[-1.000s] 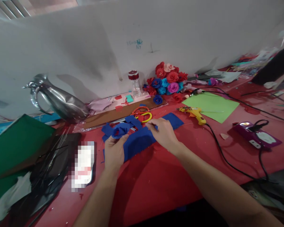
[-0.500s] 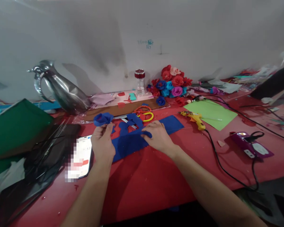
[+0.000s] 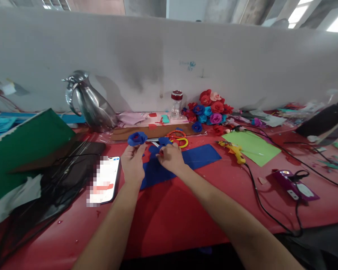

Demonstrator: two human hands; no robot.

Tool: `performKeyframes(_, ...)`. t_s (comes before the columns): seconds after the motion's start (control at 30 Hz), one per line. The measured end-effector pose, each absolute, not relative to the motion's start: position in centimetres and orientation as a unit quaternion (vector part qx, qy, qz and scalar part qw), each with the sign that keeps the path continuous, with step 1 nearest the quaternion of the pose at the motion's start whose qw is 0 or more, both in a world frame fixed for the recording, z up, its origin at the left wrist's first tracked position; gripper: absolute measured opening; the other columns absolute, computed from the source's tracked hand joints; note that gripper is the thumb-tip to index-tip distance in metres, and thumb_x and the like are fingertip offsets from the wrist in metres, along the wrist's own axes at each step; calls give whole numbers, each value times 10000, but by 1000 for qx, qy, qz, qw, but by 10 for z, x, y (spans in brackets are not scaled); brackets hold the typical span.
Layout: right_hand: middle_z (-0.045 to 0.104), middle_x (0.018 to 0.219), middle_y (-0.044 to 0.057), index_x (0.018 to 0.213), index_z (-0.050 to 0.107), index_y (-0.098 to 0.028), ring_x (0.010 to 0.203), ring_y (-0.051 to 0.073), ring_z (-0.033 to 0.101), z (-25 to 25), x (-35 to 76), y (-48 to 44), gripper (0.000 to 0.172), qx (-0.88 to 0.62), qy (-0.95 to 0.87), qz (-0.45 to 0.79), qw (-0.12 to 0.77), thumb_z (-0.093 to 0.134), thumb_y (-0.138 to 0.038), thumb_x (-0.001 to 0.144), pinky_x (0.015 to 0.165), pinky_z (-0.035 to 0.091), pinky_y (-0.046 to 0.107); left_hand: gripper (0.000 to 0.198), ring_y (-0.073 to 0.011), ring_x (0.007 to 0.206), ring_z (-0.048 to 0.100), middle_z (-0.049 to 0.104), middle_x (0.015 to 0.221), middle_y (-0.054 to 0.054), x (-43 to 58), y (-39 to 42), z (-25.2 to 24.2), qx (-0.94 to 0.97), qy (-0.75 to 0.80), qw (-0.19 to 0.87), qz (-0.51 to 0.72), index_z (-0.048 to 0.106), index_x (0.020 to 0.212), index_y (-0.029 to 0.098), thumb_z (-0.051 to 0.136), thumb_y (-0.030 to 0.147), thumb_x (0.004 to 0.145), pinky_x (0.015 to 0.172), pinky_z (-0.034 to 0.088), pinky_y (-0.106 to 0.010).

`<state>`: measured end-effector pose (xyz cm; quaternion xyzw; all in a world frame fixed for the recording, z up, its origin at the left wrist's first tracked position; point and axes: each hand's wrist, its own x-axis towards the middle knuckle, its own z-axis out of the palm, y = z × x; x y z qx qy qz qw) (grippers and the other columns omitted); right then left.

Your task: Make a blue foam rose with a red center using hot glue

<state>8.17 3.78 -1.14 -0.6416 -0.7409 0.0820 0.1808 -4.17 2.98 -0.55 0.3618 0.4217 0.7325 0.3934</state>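
My left hand point(image 3: 133, 162) pinches the underside of a blue paper rose point(image 3: 137, 138), holding it upright above the table. To its right, my right hand point(image 3: 172, 158) is closed with curled fingers over cut blue paper pieces point(image 3: 165, 141); whatever its fingertips grip is hidden. Beneath both hands lies a blue paper strip point(image 3: 202, 155), stretching to the right. Behind the right hand are scissors with yellow and orange handles point(image 3: 183, 143), partly covered by the blue pieces. Small red scraps point(image 3: 146, 154) lie between the hands.
A phone point(image 3: 108, 180) lies left of my left forearm. On the right are a yellow glue gun point(image 3: 235, 150), a green sheet point(image 3: 259, 150) and a purple power strip point(image 3: 295, 185) with cables. A steel jug point(image 3: 97, 105), a glass jar point(image 3: 176, 105) and paper roses point(image 3: 211, 107) stand at the back.
The view has tilted up and shifted left. My right hand has moved left, closer to the left hand and over the cut blue pieces. The left hand still holds the rose.
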Motion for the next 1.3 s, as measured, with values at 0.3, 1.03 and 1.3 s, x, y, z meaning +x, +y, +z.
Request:
performKeyframes(0.3,701,884,55,816,690,-185,875,192,604,-14,96,47,154,-633,-714,132,268,547,-240,830,812,440,317,185,-153,821,657,723,784,1,-38,30,-3,341,341,474,736,700,719,194,796,221,563,835,499,-317)
performKeyframes(1.03,633,735,-34,852,647,-226,655,104,589,4,143,8,379,-408,-380,558,615,834,-261,524,634,490,228,347,-101,593,618,642,620,37,-23,10,4,223,346,707,575,628,647,169,894,239,435,609,503,-229)
performKeyframes(1.3,693,800,6,792,723,-237,765,150,634,6,129,-11,67,-412,-560,389,604,703,-210,734,728,514,283,241,-62,488,539,607,557,39,-8,-1,3,302,389,665,561,679,657,157,849,269,528,479,399,-170)
